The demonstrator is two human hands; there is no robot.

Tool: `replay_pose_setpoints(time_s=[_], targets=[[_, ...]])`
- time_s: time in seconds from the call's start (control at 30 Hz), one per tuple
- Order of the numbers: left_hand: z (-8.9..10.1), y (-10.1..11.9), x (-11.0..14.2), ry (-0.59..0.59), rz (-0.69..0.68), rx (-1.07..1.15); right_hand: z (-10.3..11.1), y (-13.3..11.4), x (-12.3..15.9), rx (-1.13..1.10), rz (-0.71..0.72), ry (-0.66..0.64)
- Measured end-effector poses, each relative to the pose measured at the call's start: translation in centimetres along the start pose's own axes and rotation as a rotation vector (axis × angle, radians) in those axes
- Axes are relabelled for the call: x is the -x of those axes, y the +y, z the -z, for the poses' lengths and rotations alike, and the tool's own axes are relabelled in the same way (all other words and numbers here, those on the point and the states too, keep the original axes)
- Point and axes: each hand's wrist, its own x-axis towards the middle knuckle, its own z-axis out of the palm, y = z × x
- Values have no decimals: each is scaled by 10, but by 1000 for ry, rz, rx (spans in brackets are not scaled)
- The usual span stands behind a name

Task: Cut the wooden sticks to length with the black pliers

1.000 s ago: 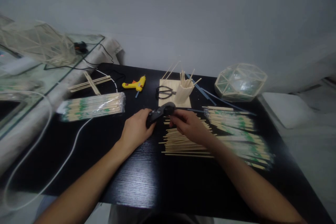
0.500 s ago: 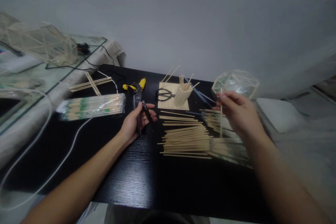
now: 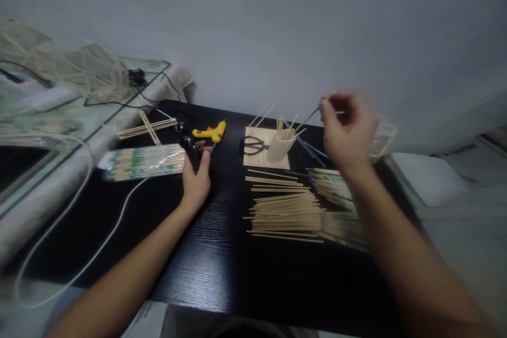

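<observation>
My left hand (image 3: 197, 179) is closed around a pair of black-handled scissors (image 3: 189, 150), held above the table beside the bagged sticks. Pinched between thumb and fingertips, a thin wooden stick (image 3: 311, 116) slants down from my right hand (image 3: 348, 129) to the sticks in the holder. That holder (image 3: 280, 149) is a pale wooden cup with several sticks standing in it, on a square wooden board (image 3: 253, 161). Black-handled small scissors (image 3: 253, 145) lie on the same board. Nearer me, many loose wooden sticks (image 3: 287, 211) lie in a pile.
A yellow glue gun (image 3: 211, 131) lies beyond my left hand. Plastic-bagged sticks (image 3: 144, 162) and a stick frame (image 3: 148, 127) are at left, with a white cable (image 3: 119, 211). Behind my right arm are a faceted stick structure (image 3: 383, 137) and a white stool (image 3: 428, 179).
My right hand has moved up and left, bringing the stick from upright by the faceted structure to slanting at the cup. My left hand has shifted left and up, turning the scissors.
</observation>
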Motion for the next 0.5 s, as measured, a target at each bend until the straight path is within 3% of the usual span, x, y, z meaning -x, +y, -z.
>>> replay_pose_setpoints(time_s=[0.2, 0.3, 0.4, 0.5], targets=[[-2, 6, 6, -39, -1, 12, -16, 19, -3, 180, -98, -298], [-2, 7, 6, -62, 29, 27, -17, 23, 0, 242, -140, -385], [-2, 6, 7, -97, 59, 28, -13, 23, 7, 248, -160, -383], [-1, 6, 7, -126, 86, 37, -5, 15, 19, 233, -139, -257]])
